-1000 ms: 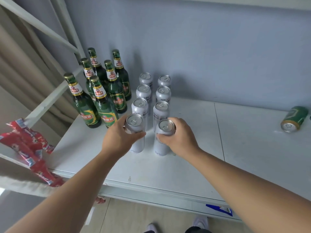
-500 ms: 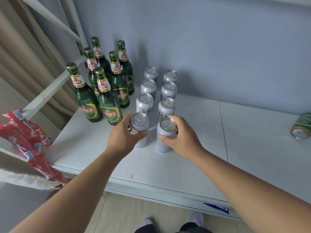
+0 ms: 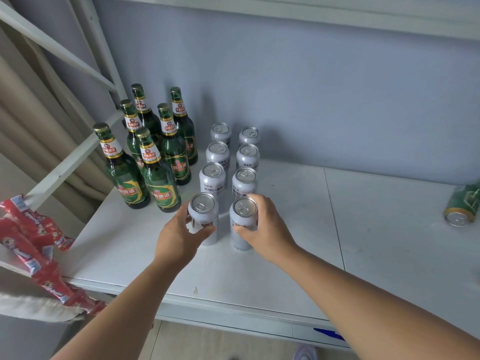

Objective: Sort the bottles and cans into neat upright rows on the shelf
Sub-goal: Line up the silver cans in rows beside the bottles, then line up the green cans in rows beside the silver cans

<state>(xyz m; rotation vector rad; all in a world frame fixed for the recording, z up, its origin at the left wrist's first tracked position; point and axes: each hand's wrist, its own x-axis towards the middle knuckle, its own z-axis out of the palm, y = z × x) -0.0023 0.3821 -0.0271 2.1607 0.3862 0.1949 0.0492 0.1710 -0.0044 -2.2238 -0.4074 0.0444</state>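
1. Centrally, the left hand (image 3: 179, 236) has its fingers wrapped around the front-left silver can (image 3: 204, 216), upright on the white shelf (image 3: 285, 255).
2. Beside it, the right hand (image 3: 267, 229) clasps the front-right silver can (image 3: 242, 222).
3. Six green bottles (image 3: 158, 172) stand upper left; a green can (image 3: 463, 207) lies at the right edge.

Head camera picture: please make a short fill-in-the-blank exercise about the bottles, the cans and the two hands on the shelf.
1. The silver cans stand upright in ____ columns.
2. The number of green bottles standing on the shelf is ____.
3. The green can at the far right is lying on its ____.
4. The left hand and the right hand each grip one ____ can at the front.

Missing words: two; six; side; silver
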